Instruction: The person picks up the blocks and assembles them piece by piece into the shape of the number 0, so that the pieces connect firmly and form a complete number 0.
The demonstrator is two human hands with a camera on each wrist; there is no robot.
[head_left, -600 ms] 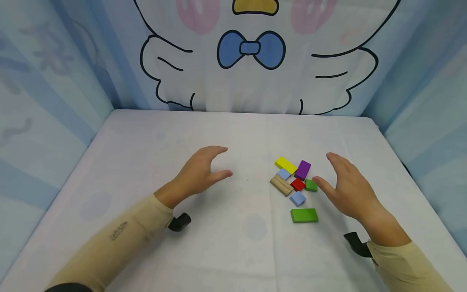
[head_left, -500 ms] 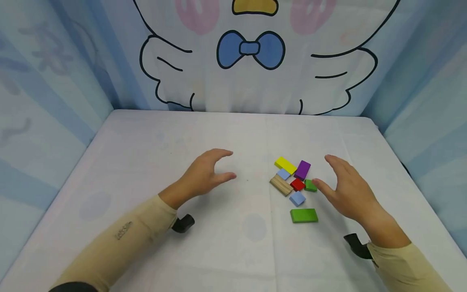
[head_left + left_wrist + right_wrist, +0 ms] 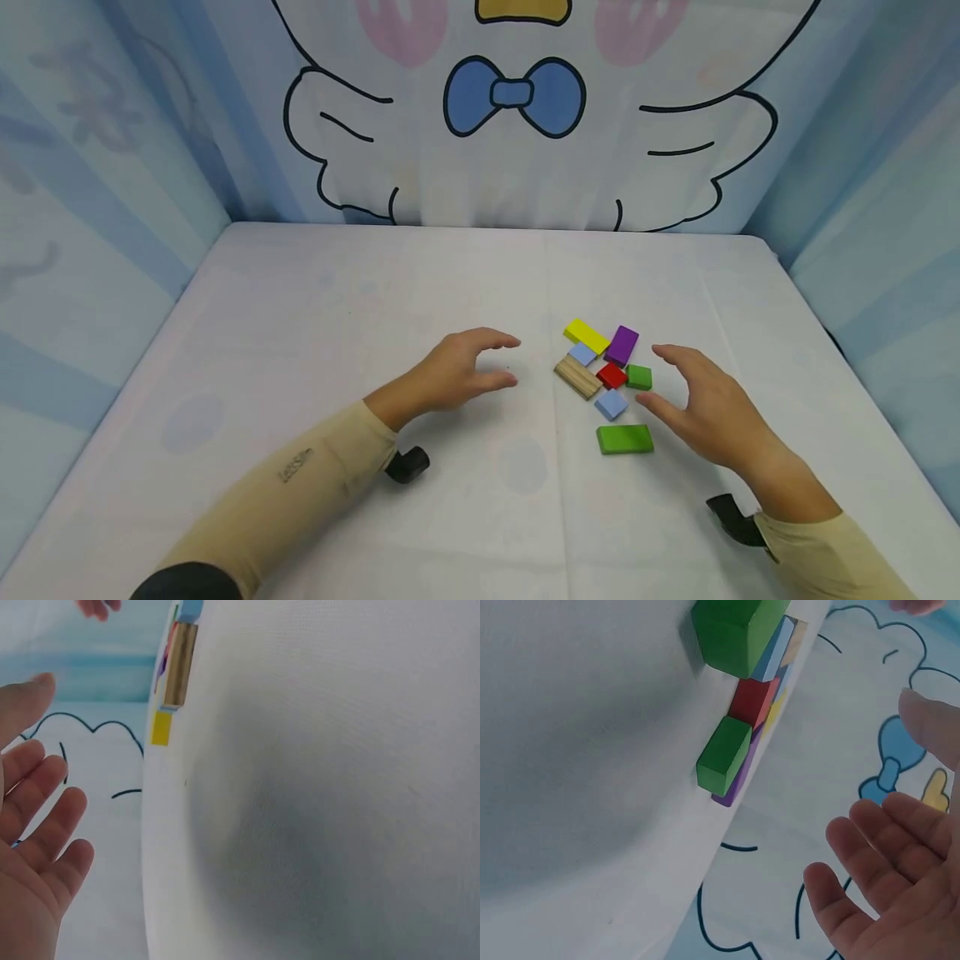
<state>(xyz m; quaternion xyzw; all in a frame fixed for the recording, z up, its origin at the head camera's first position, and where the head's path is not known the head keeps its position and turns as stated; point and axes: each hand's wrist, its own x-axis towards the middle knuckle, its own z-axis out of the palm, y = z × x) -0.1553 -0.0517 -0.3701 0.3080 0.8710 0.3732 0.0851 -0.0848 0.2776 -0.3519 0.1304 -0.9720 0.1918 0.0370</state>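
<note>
We see the left hand (image 3: pixel 452 375) shifted rightward, so it and the right hand (image 3: pixel 711 414) now flank the coloured blocks (image 3: pixel 612 376) right of centre frame, both empty, thumbs apart from fingers, though right-thumb contact looks uncertain.

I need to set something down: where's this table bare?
The table is bare between the left hand and left curtain, between the yellow block and back curtain, and nearer than the large green block. It's crowded from the yellow block to that green one, with the right hand close by.
</note>
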